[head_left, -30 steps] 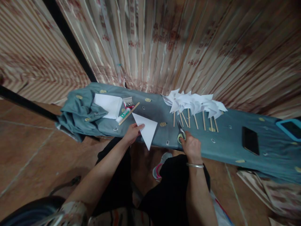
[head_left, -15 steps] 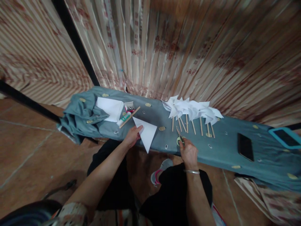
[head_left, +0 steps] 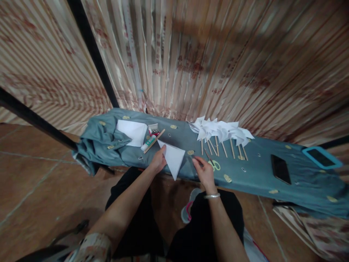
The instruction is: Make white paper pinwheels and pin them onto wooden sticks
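My left hand pinches a folded white paper triangle by its left edge, with one corner pointing down over the bench's front edge. To its right, my right hand hovers over the cloth, empty, thumb and forefinger a little apart and pointing at the paper. Scissors with light green handles lie on the cloth just beyond my right hand, their blades pointing away from me. Behind them rests a row of white paper pinwheels on wooden sticks.
On the left are a stack of white paper, a glue stick, a wooden stick and a small open box of pins. A black phone and a blue-framed device lie right on the grey-green cloth.
My right hand has let go of the scissors, which now lie on the cloth, and has moved left towards the paper. My left hand still holds the folded paper. The view has shifted slightly.
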`<state>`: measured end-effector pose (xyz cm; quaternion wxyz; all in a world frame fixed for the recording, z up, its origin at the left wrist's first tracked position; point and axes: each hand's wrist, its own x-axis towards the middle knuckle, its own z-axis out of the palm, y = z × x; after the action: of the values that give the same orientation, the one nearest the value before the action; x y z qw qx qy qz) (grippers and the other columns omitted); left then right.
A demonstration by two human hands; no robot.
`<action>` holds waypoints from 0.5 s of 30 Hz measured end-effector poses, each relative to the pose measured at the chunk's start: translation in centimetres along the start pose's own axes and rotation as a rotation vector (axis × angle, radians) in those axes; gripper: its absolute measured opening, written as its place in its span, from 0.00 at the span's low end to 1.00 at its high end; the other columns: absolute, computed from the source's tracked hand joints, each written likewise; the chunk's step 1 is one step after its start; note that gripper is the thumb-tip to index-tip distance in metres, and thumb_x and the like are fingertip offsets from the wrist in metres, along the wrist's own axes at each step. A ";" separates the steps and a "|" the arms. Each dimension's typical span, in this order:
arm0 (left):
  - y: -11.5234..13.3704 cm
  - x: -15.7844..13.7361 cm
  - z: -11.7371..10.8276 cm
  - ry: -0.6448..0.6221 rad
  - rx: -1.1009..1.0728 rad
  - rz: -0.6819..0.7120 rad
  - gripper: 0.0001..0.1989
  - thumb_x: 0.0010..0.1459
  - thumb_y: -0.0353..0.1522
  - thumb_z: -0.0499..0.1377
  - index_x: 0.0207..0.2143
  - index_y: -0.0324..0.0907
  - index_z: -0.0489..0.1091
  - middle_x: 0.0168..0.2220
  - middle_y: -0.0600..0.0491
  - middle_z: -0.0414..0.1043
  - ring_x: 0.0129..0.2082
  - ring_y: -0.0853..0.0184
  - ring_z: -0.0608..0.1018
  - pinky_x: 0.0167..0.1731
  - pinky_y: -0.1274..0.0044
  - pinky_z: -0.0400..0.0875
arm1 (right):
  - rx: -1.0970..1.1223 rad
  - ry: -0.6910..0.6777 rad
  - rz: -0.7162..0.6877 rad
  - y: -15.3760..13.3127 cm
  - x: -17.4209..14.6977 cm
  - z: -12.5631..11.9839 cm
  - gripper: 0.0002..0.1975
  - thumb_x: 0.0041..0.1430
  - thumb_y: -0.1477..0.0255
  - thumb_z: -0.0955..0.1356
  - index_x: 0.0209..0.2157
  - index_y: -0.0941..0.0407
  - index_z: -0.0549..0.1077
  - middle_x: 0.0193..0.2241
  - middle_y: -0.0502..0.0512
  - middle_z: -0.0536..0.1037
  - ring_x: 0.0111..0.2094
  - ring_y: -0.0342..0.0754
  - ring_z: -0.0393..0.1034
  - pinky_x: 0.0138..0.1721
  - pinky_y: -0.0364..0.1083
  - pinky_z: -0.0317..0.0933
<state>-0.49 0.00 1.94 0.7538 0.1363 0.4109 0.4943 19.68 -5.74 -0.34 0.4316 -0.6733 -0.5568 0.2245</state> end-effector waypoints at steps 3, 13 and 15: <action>0.0 0.1 -0.2 -0.024 -0.038 -0.017 0.16 0.67 0.34 0.48 0.48 0.33 0.69 0.35 0.45 0.80 0.37 0.63 0.82 0.43 0.71 0.76 | 0.322 -0.098 0.100 -1.9 0.4 2.7 0.25 0.51 0.55 0.68 0.44 0.59 0.75 0.35 0.58 0.81 0.34 0.50 0.74 0.35 0.47 0.66; 0.0 0.5 -1.6 -0.070 0.057 -0.064 0.16 0.65 0.39 0.49 0.43 0.36 0.68 0.31 0.45 0.76 0.33 0.63 0.81 0.43 0.70 0.75 | 0.453 -0.066 0.166 -3.0 0.8 3.9 0.20 0.46 0.61 0.70 0.40 0.58 0.74 0.21 0.46 0.75 0.22 0.42 0.66 0.25 0.41 0.59; -0.4 0.4 -2.5 -0.083 0.139 0.021 0.14 0.62 0.34 0.53 0.48 0.37 0.65 0.37 0.44 0.76 0.38 0.63 0.81 0.47 0.68 0.72 | 0.419 0.019 0.169 -2.3 0.7 3.2 0.22 0.47 0.60 0.70 0.41 0.59 0.73 0.22 0.47 0.75 0.23 0.43 0.67 0.27 0.42 0.61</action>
<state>-2.10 -0.34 -0.08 0.7537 0.2130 0.4111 0.4665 16.08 -4.02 0.04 0.5471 -0.6151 -0.4356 0.3643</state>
